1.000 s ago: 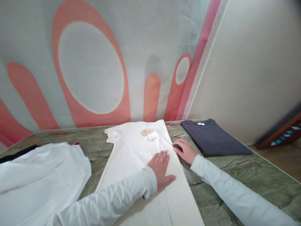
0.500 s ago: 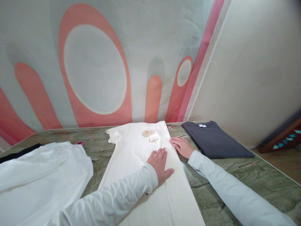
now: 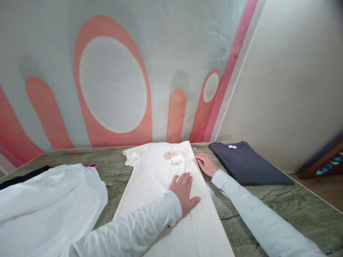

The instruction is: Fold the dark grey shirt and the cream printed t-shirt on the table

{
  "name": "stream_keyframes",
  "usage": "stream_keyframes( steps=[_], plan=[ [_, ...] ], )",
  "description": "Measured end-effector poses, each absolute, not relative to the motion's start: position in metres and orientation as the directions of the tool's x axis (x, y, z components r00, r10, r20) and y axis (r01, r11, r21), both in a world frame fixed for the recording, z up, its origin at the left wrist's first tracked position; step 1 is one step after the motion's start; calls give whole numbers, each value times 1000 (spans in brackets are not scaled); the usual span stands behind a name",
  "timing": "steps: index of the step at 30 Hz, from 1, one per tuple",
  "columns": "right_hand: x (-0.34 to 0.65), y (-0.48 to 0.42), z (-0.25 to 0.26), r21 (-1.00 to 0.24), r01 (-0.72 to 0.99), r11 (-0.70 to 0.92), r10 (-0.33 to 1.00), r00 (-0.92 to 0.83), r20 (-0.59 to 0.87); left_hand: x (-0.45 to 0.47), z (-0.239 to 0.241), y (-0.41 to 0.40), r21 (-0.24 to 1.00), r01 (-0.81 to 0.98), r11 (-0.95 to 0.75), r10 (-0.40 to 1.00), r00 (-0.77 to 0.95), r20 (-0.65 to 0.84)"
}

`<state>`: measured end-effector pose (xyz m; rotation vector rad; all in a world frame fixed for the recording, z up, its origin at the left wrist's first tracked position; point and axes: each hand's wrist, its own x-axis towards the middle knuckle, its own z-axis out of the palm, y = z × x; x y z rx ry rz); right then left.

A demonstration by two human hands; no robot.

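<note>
A cream T-shirt (image 3: 150, 178) lies lengthwise on the table, its right side folded in over the middle. My left hand (image 3: 184, 192) rests flat on it near the folded edge, fingers stretched out and together. My right hand (image 3: 205, 163) lies palm down at the shirt's right edge, close to the collar, fingers extended along the fabric. Both arms wear white long sleeves.
A folded dark grey T-shirt (image 3: 248, 163) sits at the far right of the green wood-grain table (image 3: 281, 200). A heap of white cloth (image 3: 48, 200) lies at the left, with a black piece and a small pink item behind it. A painted wall rises right behind the table.
My right hand has slid away from me along the shirt's right edge toward the collar. My left hand has stayed pressed on the shirt. The camera has tilted slightly.
</note>
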<state>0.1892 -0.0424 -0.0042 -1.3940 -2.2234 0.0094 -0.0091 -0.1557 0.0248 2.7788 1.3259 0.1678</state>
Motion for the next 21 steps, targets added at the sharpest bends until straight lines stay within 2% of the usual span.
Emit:
stream_keyframes(
  steps=[4,6,11,14,18,21],
  plan=[
    [177,-41,-9,-255,759,599,782,-488,387,-9,25,-155,106,771,-628,778,624,74],
    [174,-35,-12,-236,795,559,816,-477,326,-10,26,-156,106,772,-627,779,623,66],
    [178,-4,-16,-164,938,306,941,-272,204,-11,30,-158,111,776,-622,783,620,51],
    [174,7,-16,-151,935,320,935,-287,207,-11,31,-159,118,775,-621,783,620,46],
    [169,19,-19,-137,914,381,923,-366,120,-12,30,-159,126,775,-619,784,619,43],
    [171,35,-21,-134,935,329,943,-318,98,-12,30,-159,126,776,-617,785,618,41]
  ],
)
